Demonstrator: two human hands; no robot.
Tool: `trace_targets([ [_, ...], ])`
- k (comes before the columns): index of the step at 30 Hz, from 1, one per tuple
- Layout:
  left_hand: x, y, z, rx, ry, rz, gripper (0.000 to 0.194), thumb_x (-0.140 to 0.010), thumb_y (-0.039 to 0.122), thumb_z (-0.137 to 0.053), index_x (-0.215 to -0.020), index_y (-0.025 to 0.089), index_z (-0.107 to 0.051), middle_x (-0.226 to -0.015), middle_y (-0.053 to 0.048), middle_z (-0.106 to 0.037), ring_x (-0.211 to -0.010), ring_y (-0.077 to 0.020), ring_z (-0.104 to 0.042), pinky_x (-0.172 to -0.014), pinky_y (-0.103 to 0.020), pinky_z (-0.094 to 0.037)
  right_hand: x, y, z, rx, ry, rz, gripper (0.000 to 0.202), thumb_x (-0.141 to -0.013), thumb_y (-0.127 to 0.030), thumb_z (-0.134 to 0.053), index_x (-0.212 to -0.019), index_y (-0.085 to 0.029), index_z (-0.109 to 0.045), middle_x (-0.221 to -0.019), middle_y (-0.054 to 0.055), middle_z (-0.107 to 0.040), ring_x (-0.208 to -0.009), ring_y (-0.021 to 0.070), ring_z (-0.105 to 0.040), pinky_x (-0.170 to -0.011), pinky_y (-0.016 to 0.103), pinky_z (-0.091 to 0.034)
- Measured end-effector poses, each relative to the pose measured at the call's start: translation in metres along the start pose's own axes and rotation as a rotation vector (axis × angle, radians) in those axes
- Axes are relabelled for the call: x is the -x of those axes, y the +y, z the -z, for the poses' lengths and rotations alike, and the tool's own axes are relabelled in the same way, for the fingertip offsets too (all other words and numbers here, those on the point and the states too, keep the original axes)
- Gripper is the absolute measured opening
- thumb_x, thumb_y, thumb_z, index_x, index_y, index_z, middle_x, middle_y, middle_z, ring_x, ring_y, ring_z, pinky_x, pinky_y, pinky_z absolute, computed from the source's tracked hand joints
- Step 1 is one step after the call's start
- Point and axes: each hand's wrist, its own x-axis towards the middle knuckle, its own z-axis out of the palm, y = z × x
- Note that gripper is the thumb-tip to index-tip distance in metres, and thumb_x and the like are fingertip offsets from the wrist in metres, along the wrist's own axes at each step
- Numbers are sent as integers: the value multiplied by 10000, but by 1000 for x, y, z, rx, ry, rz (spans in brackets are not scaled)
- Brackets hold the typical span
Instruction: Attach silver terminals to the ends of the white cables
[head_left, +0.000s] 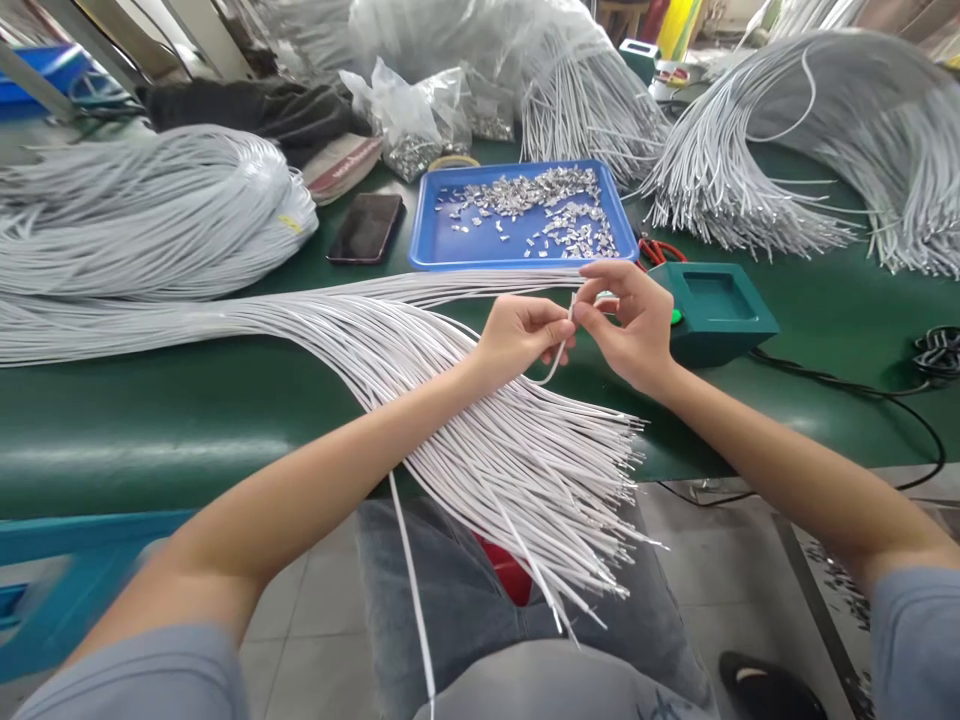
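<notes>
My left hand [521, 335] pinches a single white cable [556, 366] close to its end. The thumb and fingers of my right hand [626, 315] close in a pinch at the tip of that same cable; whether a small metal piece sits between them is too small to tell. Below my left forearm fans a thick bundle of white cables [480, 430], its bare ends hanging over the table edge above my lap. Just behind both hands lies a blue tray [442, 262] with many small metal terminals [517, 195]. A teal box-shaped device [720, 320] stands right beside my right hand.
Coiled grey cable bundles lie at the left [150, 215] and the right [720, 170]. A phone [366, 228] rests left of the tray, with plastic bags of metal parts [412, 140] behind it. A black cord [840, 380] runs over the green table [150, 430].
</notes>
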Motion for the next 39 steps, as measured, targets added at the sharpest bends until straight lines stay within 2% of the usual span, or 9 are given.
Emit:
trace_targets([
  [4, 2, -4, 4, -237, 14, -175, 255, -863, 322, -614, -705, 124, -640, -602, -23, -647, -476, -90, -577, -475, -216, -453, -1, -8, -1, -172, -4, -167, 224, -695, -200, -663, -898, -239, -574, -676, -45, -563, -621, 102, -535, -564, 264, -449],
  [8, -1, -9, 19, -843, 111, -591, 200, -885, 189, -522, -768, 151, -680, -667, -45, -672, -614, -134, -608, -599, -264, -460, -8, -12, -2, -623, -85, -715, 333, -545, -167, -701, -836, -215, -548, -600, -77, -506, -554, 66, -457, -493, 202, -375],
  [11, -2, -9, 23, -929, 120, -666, 220, -890, 170, -494, -783, 159, -686, -692, -52, -683, -635, -132, -601, -612, -259, -451, -11, -13, -2, -768, -149, -906, 324, -522, -156, -689, -821, -191, -568, -606, -64, -514, -576, 62, -470, -474, 174, -366],
  [13, -2, -5, 18, -736, 133, -526, 177, -863, 176, -539, -763, 152, -683, -686, -44, -683, -614, -114, -595, -605, -238, -459, -11, -11, -1, -673, -128, -780, 264, -581, -197, -671, -835, -185, -597, -636, -45, -541, -608, 74, -503, -502, 190, -423],
  [17, -4, 6, 10, -205, 166, -47, 136, -789, 188, -614, -673, 127, -651, -593, -6, -628, -492, -77, -545, -506, -205, -441, -9, 1, 0, -177, -22, -284, 282, -738, -250, -594, -1017, -217, -611, -869, 18, -654, -805, 136, -606, -632, 268, -539],
  [22, -8, 10, 15, 186, 129, 299, 148, -726, 218, -705, -646, 102, -660, -571, 1, -614, -465, -56, -532, -464, -183, -415, -8, 19, 1, 312, -127, 55, 343, -833, -204, -535, -1174, -206, -574, -1034, 65, -684, -919, 168, -632, -683, 292, -570],
  [25, -10, 7, 18, 271, 76, 378, 134, -716, 209, -727, -670, 88, -692, -570, -8, -624, -474, -60, -547, -469, -183, -426, -9, 22, 5, 532, -199, 186, 299, -881, -197, -512, -1168, -202, -595, -1078, 80, -683, -858, 165, -635, -663, 295, -558],
  [29, -10, 3, 20, 302, 11, 429, 102, -724, 183, -732, -698, 86, -716, -565, -19, -636, -469, -65, -553, -456, -182, -424, -11, 18, 9, 803, -226, 320, 210, -920, -200, -494, -1043, -204, -663, -1017, 77, -716, -945, 198, -649, -673, 297, -533],
  [39, -12, 7, 19, 299, 29, 514, 121, -771, 119, -687, -662, 65, -686, -539, -30, -620, -429, -64, -543, -431, -169, -396, -13, 18, 13, 924, -239, 438, 237, -957, -240, -468, -861, -209, -683, -887, 25, -746, -832, 152, -642, -627, 258, -451],
])
